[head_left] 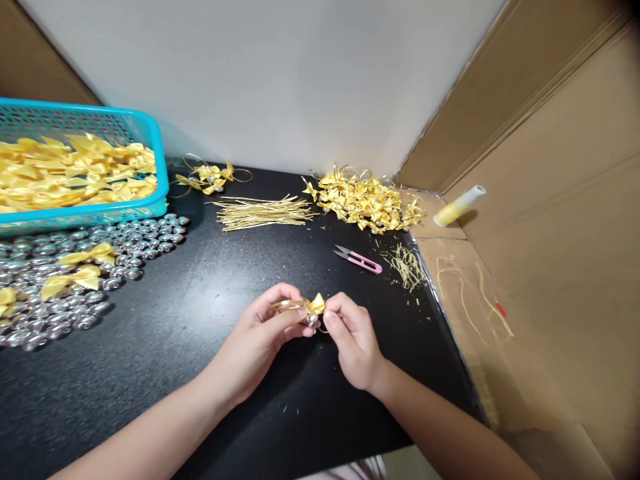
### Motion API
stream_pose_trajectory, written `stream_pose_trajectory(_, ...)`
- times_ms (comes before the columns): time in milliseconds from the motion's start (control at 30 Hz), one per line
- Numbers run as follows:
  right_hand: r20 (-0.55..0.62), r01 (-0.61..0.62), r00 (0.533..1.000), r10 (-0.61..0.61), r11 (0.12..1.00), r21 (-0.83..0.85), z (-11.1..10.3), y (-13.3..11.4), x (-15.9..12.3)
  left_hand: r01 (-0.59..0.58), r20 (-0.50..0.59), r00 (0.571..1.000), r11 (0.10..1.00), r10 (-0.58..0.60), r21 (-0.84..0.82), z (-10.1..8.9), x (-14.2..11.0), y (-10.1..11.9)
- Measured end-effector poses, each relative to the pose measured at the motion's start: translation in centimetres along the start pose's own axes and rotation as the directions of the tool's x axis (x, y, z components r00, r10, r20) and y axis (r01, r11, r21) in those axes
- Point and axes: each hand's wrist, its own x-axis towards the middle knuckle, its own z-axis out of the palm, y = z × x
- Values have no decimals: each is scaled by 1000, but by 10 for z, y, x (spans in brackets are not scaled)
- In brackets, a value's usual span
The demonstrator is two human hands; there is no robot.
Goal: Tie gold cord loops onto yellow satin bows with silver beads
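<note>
Over the black table, my left hand (273,320) grips a small yellow ribbon bow (317,305) between thumb and fingers. A shiny silver bead (311,321) sits just under the bow, against the fingertips. Gold cord (287,305) runs out across the left fingers. Close by on the right, my right hand (353,337) is closed in a pinch at the bow's right edge. A thin bit of gold cord curves below its fingertips; the pinched end itself is hidden.
Pink thread snips (358,259) lie beyond my hands, near cord scraps (407,267). Behind are gold cord lengths (265,213) and a pile of finished-looking bows (363,200). At left, a blue basket (161,160) holds yellow bows beside many silver beads (150,240). Cardboard (550,267) walls the right.
</note>
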Motion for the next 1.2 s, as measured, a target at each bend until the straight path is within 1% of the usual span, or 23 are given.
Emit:
stream_pose_trajectory(100, 23, -66, 998, 64, 994, 88, 1, 2, 1, 38, -9, 999, 996, -39, -78, 0, 0, 0)
stream_pose_trajectory(200, 38, -88, 996, 83, 988, 130, 1, 3, 2, 60, -25, 998, 990, -64, -126, 1, 1, 1)
stream_pose_trajectory(367, 58, -85, 995, 81, 994, 72, -1, 5, 2, 73, -50, 995, 981, -83, -178, 3, 2, 2)
stream_pose_trajectory(500, 68, -86, 994, 84, 996, 30, -2, 6, 2, 63, -44, 996, 981, -73, -185, 5, 2, 2)
stream_pose_trajectory(600, 76, -91, 993, 89, 995, 29, -1, 7, 2, 28, -38, 999, 988, -34, -154, 5, 2, 2)
stream_pose_trajectory(700, 78, -84, 994, 79, 995, 62, 0, 7, 2, -12, -16, 1000, 993, 10, -117, 3, 1, 2)
stream_pose_trajectory(833, 76, -79, 994, 73, 993, 85, 0, 7, 2, -39, 4, 999, 997, 39, -61, 1, 2, 0)
stream_pose_trajectory(1033, 66, -85, 994, 83, 996, 25, -1, 7, 2, -67, -42, 997, 995, 70, 69, -5, 4, -5)
stream_pose_trajectory(1200, 80, -66, 995, 65, 998, 16, -1, 8, 3, -107, -68, 990, 978, 121, 180, -5, 3, -5)
